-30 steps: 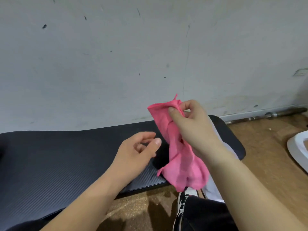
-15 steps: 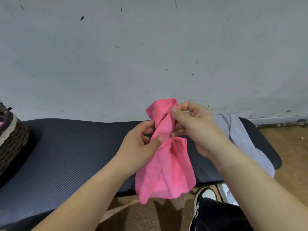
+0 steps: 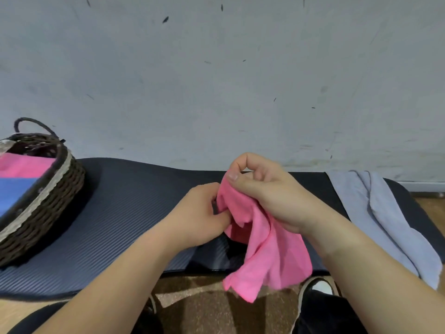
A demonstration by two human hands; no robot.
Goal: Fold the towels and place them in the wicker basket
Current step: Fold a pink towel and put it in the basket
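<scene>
Holding the pink towel (image 3: 267, 239) bunched in the air over the front edge of the dark tabletop (image 3: 134, 213), lower than half a second ago. Pinching its top fold with the right hand (image 3: 269, 194), thumb against curled fingers. Gripping its left edge with the left hand (image 3: 199, 213), empty a second ago. Seeing far more of the wicker basket (image 3: 48, 198) at left now, a folded pink towel (image 3: 21, 165) and a blue towel (image 3: 14, 191) inside, and a grey towel (image 3: 375, 213) draped at right.

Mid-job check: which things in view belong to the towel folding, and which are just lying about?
Job: pink towel gripped by left hand and right hand; grey towel; wicker basket with a second pink towel and a blue towel inside.
Lying about: black mat, shoe.
</scene>
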